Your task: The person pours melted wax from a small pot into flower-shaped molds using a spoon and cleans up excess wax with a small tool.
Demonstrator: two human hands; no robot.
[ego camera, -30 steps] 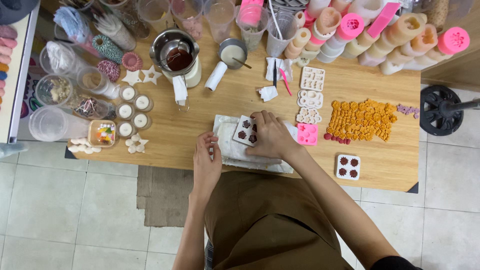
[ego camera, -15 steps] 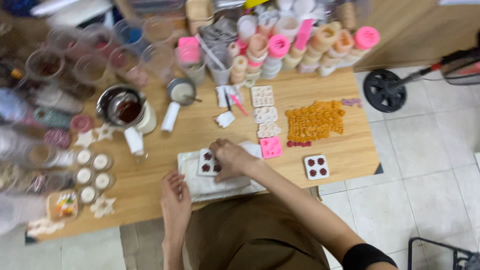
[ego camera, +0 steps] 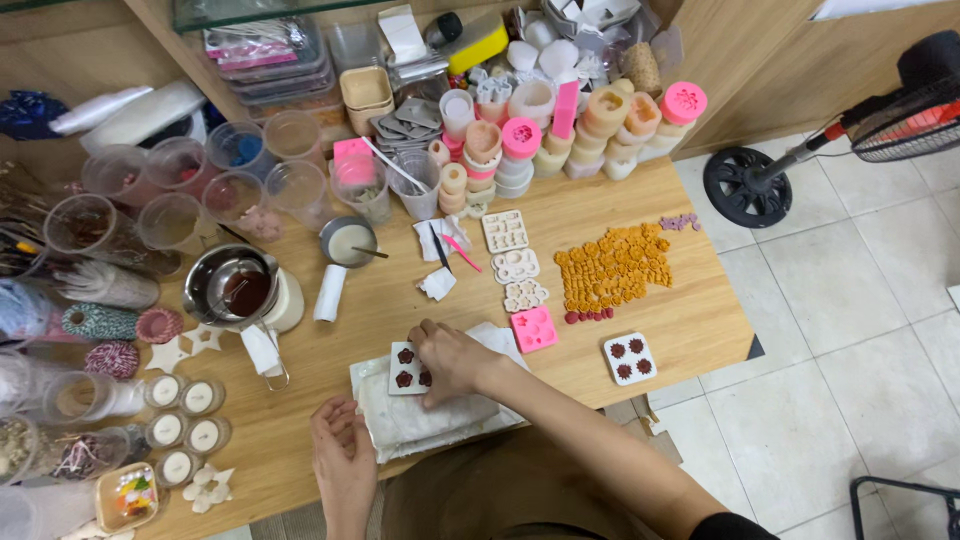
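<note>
My right hand [ego camera: 452,362] rests on a small white mould [ego camera: 403,368] with dark red flower shapes, its fingers covering the mould's right side. The mould lies on a folded white cloth [ego camera: 420,415] at the front of the wooden table [ego camera: 690,320]. My left hand [ego camera: 343,462] lies flat on the table edge beside the cloth, holding nothing. A second white mould [ego camera: 629,358] with dark flowers sits to the right, and a pink mould [ego camera: 534,329] lies just beyond my right hand.
A metal pot [ego camera: 233,287] of dark liquid stands left of centre. Orange wax pieces [ego camera: 612,268] and white moulds [ego camera: 514,265] lie mid-table. Cups, jars and stacked silicone moulds [ego camera: 560,125] crowd the back. Small candles [ego camera: 182,415] sit front left. A fan base [ego camera: 748,187] stands on the tiled floor.
The camera has swung right and tilted, showing more floor and the fan. My right hand stays on the flower mould; my left hand stays at the table edge.
</note>
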